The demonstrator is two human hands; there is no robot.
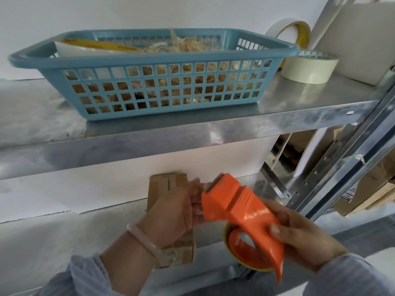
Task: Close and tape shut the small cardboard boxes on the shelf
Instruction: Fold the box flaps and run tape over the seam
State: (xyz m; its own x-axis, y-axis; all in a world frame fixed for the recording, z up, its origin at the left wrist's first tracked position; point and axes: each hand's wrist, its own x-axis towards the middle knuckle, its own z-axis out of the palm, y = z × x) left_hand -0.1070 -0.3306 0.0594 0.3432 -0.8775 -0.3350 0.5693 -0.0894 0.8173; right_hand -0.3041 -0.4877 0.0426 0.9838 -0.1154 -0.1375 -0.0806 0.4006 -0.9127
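"Holding what, the right hand [299, 238]?"
"The orange tape dispenser [241, 212], fingers curled round its rear, above the tape roll [252, 267]."
"And the left hand [171, 210]?"
"Its fingertips pinch the dispenser's front end."
"Where is the small cardboard box [162, 184]?"
"On the lower shelf [42, 242], flaps folded down, directly behind the left hand."

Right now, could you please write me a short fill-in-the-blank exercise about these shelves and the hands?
1. The right hand grips a tape dispenser whose colour is ____.
2. The basket on the upper shelf is coloured ____.
3. The flat roll of tape sits to the ____ of the basket.
4. Behind the left hand lies a small box made of ____.
Missing words: orange; blue; right; cardboard.
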